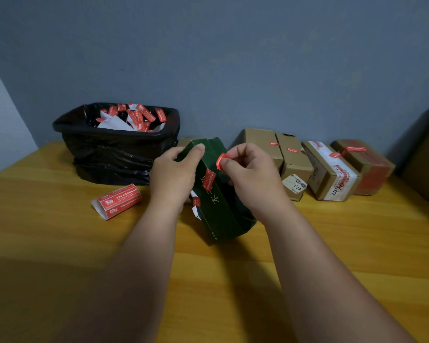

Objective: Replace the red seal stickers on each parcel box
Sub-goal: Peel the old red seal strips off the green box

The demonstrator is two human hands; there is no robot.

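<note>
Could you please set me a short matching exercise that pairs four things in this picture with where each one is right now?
Things:
1. green box
2. sticker roll
3. bin
4. peeled sticker

Places:
A. pinched in the right hand
B. lying on the table, left of the hands
C. steadied by the left hand
D. back left, against the wall

Pairs: 1-C, 2-B, 3-D, 4-A

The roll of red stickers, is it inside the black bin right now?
No, the roll of red stickers lies on the wooden table in front of the black bin, left of the hands.
</note>
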